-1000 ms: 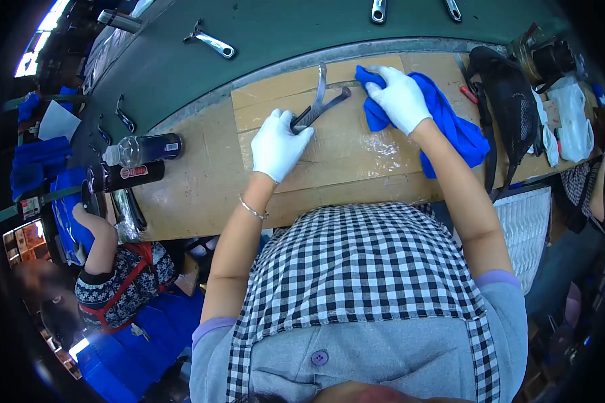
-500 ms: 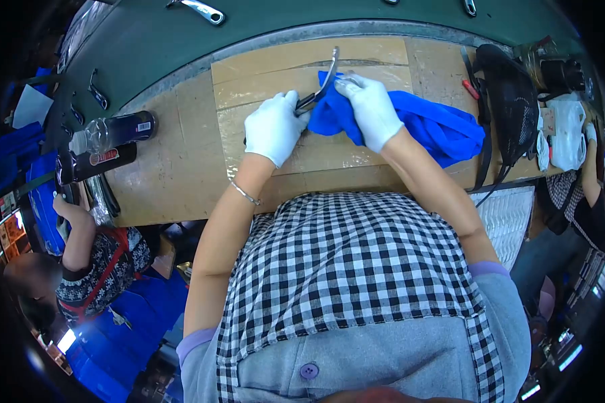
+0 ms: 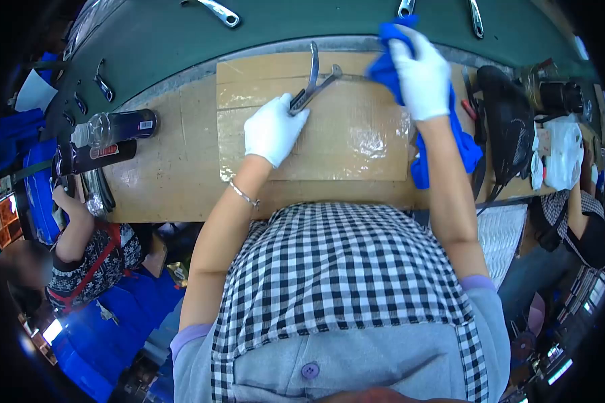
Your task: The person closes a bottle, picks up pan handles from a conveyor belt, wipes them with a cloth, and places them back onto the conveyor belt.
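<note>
My left hand [image 3: 273,131], in a white glove, is closed around the lower end of a pliers-like metal tool [image 3: 309,88]. Two arms of the tool spread upward in a V, one slim and shiny, the other darker with a notched tip; its lower end is hidden in my palm. Up at the right, my gloved right hand [image 3: 423,77] grips a blue cloth [image 3: 387,67], which also trails down beside my forearm. Just beyond that hand, a shiny metal piece [image 3: 406,8] lies on the green surface, partly covered by the cloth.
A cardboard sheet [image 3: 363,151] covers the middle of the bench. Bottles [image 3: 117,129] stand at left, a black bag [image 3: 507,127] and a plastic bag [image 3: 563,154] at right. Metal pieces [image 3: 218,12] lie on the green surface [image 3: 302,20]. Co-workers [image 3: 94,255] are on both sides.
My right hand has moved up and right with the blue cloth, away from the tool. Both arms of the tool now show. Metal pieces on the green surface have shifted right.
</note>
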{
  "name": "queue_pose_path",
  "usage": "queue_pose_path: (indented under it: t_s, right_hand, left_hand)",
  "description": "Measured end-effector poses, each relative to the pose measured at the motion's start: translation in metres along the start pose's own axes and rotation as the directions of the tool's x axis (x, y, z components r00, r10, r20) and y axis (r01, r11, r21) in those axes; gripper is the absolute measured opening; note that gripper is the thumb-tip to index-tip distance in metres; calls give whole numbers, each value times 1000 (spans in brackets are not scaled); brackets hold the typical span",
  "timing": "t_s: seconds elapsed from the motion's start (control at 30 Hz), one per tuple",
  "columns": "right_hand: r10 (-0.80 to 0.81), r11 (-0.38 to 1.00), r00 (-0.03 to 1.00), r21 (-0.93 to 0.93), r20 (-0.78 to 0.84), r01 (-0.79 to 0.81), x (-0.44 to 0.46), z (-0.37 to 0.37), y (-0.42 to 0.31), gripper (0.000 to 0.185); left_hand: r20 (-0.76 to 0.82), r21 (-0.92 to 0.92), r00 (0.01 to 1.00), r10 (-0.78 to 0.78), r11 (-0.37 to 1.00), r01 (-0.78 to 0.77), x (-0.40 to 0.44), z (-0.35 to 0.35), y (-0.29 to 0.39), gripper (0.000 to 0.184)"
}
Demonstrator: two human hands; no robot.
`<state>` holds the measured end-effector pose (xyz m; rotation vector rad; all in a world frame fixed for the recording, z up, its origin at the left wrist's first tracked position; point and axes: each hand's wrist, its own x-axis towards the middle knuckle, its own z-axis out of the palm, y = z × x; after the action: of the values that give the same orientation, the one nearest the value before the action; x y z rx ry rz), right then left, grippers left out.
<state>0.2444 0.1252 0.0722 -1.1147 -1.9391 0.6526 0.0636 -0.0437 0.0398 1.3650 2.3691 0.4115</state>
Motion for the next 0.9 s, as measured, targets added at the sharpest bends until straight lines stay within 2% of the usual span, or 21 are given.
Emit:
queue_pose_path:
  t_s: [0.03,0.07,0.1,0.13,0.17,0.23,0.27,0.3,0.37,0.4,0.43,0.47,0.5,0.57,0.6,0.63,0.7,0.77,0.83,0.87,0.9]
  right_hand:
    - [-45,998,998,39,47,43,-6,17,-4,34]
    - [-14,996,990,94,141,0,-14,33,-5,37]
    - [115,990,941,36,319,-134,-18,42,-12,39]
    - [86,979,942,148,325,-140,-27,58,-15,42]
    - [84,983,888,109,452,-149,-34,63,-17,43]
    - [51,966,798,174,601,-192,-43,67,-11,44]
    - [76,889,720,279,690,-362,-43,66,-4,43]
    - [66,891,716,281,695,-356,-42,62,-7,39]
    - [0,996,776,71,631,-57,-39,62,-8,32]
    - [-3,996,772,68,636,-52,-38,60,-7,32]
    - [-91,990,768,-24,634,137,-37,59,-7,28]
    - [-177,941,748,-112,640,319,-36,56,-7,24]
    - [-178,940,744,-112,645,322,-34,52,-9,24]
    - [-366,826,643,-83,673,557,-25,39,-18,17]
    - [-403,777,584,-74,705,625,-20,32,-25,13]
    - [-404,775,584,-77,704,628,-15,25,-27,13]
    - [-384,693,398,-25,833,721,-3,9,-28,13]
    - [-434,748,351,115,830,654,-4,-18,-35,18]
    - [-304,728,523,-160,796,667,-2,-24,-33,19]
    - [-209,701,643,-346,737,624,5,-23,-36,19]
    - [-378,716,731,-322,568,620,3,-20,-28,18]
  left_hand:
    - [23,-9,1000,-1,1000,2,-5,0,-1,32]
    - [5,6,1000,21,1000,-21,-5,1,-2,31]
    - [-8,5,1000,26,1000,-26,-4,1,-2,31]
    - [-6,6,1000,26,1000,-26,-5,2,-2,31]
    - [-2,5,1000,24,1000,-24,-4,2,-2,31]
    - [29,-18,999,-35,999,35,-1,-3,3,33]
    - [87,6,995,-39,999,39,-1,-8,6,33]
    - [148,29,988,-45,999,41,-2,-11,8,34]
    - [156,-3,986,-63,998,64,0,-12,9,36]
    - [149,-36,986,-75,996,81,3,-12,8,38]
    - [148,-42,986,-81,995,88,4,-11,8,38]
    - [145,-29,987,-69,997,74,3,-10,7,38]
    - [144,-14,988,-56,998,59,3,-10,5,38]
    - [142,17,989,-53,999,51,3,-9,4,39]
    - [159,29,985,-60,998,56,4,-9,3,39]
    - [177,43,982,-66,997,60,3,-9,5,39]
    - [196,44,979,-63,997,56,-2,-9,8,38]
    - [197,43,978,-69,997,62,1,-9,6,37]
    - [110,12,990,-93,996,92,-1,-3,4,36]
    - [108,9,990,-89,996,88,-2,-2,5,36]
    - [106,20,991,-79,997,77,-4,-2,6,35]
